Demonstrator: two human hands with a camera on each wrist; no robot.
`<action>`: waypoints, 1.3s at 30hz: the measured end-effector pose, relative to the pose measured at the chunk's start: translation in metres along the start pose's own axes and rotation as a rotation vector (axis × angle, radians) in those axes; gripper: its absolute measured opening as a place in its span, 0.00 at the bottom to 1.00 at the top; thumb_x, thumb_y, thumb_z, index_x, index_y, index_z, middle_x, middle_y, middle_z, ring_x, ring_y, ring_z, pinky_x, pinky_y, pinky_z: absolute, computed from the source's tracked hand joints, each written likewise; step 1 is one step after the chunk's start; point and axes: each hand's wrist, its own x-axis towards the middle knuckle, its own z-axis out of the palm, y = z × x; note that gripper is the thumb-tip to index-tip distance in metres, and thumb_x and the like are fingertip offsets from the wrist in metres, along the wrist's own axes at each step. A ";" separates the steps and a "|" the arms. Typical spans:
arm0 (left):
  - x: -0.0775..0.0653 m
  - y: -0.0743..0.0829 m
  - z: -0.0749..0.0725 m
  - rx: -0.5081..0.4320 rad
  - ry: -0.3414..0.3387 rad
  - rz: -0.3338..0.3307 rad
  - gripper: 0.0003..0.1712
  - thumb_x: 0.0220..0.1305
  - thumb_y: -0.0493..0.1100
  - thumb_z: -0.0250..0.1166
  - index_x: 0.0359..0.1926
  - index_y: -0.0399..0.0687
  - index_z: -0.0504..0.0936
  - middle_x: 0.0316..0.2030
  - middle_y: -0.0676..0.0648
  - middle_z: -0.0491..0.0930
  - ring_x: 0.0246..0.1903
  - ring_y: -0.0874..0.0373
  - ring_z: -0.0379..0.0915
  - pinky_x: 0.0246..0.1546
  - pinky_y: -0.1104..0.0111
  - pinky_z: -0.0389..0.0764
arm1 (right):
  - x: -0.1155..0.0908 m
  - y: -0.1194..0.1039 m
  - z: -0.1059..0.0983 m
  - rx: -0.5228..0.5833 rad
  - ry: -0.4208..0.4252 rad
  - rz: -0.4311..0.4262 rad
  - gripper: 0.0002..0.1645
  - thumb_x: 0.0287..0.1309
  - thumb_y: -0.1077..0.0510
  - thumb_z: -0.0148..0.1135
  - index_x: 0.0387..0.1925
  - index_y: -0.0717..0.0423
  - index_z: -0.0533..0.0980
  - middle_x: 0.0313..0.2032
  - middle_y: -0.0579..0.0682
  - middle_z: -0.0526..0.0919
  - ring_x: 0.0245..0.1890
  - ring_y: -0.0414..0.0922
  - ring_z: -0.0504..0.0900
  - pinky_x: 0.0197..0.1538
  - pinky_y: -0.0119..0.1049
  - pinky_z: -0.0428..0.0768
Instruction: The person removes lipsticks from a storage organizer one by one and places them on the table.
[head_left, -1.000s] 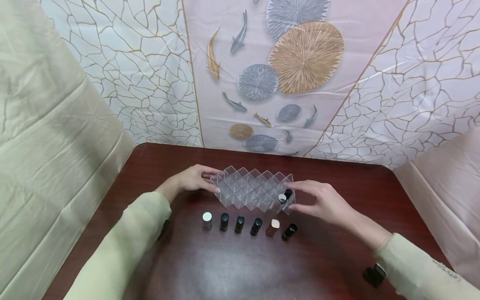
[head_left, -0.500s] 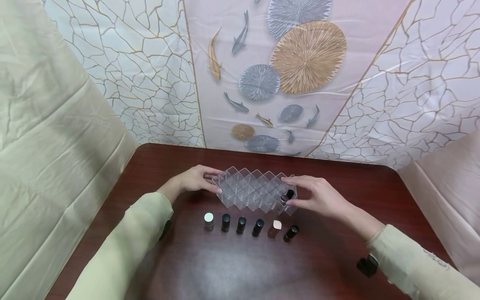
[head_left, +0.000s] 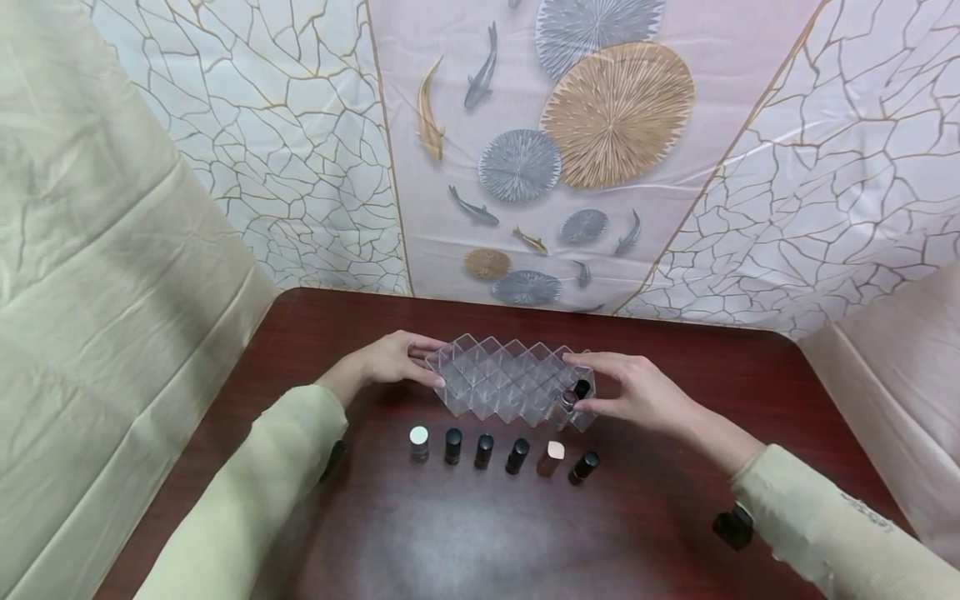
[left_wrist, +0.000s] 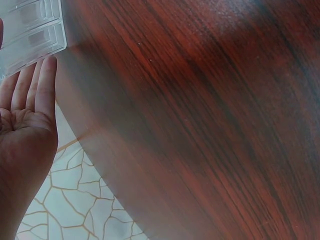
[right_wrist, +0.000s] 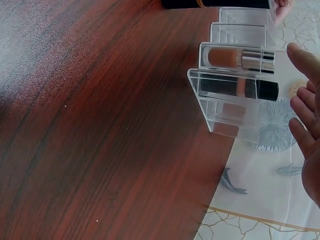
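A clear plastic lipstick organizer [head_left: 498, 379] with diamond-shaped compartments lies between both hands. At its left end my left hand [head_left: 390, 357] rests with straight fingers and the thumb at the front corner; in the left wrist view the fingertips [left_wrist: 49, 62] touch its side. My right hand [head_left: 633, 387] hovers at the right end, fingers loosely extended. Its thumb is close to a silver-capped tube [right_wrist: 257, 61] with a peach body; contact is unclear. Next to that tube, a black lipstick [right_wrist: 267, 91] stands in another compartment.
In front of the organizer stands a row of lipsticks: a white-topped tube [head_left: 419, 442], several black ones such as this black tube [head_left: 517, 456], and a pink square-topped tube [head_left: 551, 458]. Patterned cloth [head_left: 322, 167] hangs behind the dark wooden table [head_left: 450, 533].
My right hand has shifted slightly left, bringing its thumb over the silver-capped tube's top. The left hand stays at the organizer's left end. The row of lipsticks keeps its arrangement.
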 end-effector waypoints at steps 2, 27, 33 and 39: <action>0.000 0.000 0.000 -0.001 0.001 0.000 0.41 0.64 0.39 0.79 0.75 0.36 0.74 0.64 0.35 0.82 0.66 0.41 0.79 0.68 0.53 0.78 | 0.000 0.001 0.001 0.005 -0.006 -0.001 0.43 0.52 0.57 0.85 0.69 0.57 0.79 0.65 0.54 0.84 0.65 0.55 0.83 0.66 0.55 0.80; -0.002 0.002 0.000 -0.007 0.006 0.004 0.40 0.63 0.38 0.79 0.74 0.36 0.75 0.63 0.36 0.83 0.66 0.41 0.79 0.68 0.54 0.78 | 0.002 0.011 0.014 0.032 -0.021 0.005 0.37 0.55 0.57 0.84 0.66 0.58 0.82 0.60 0.51 0.88 0.60 0.52 0.86 0.60 0.54 0.84; -0.003 0.004 0.000 -0.015 0.005 -0.004 0.40 0.64 0.39 0.79 0.74 0.36 0.75 0.64 0.36 0.82 0.68 0.40 0.77 0.70 0.52 0.76 | 0.002 0.011 0.017 0.032 -0.027 0.019 0.32 0.57 0.58 0.83 0.63 0.55 0.84 0.58 0.49 0.89 0.58 0.50 0.87 0.58 0.52 0.85; -0.003 0.003 0.000 -0.025 0.005 -0.013 0.40 0.64 0.39 0.79 0.75 0.37 0.74 0.66 0.35 0.81 0.69 0.39 0.76 0.70 0.52 0.76 | 0.002 0.010 0.022 0.022 0.007 -0.017 0.28 0.54 0.61 0.83 0.59 0.56 0.86 0.54 0.49 0.91 0.55 0.49 0.89 0.55 0.50 0.86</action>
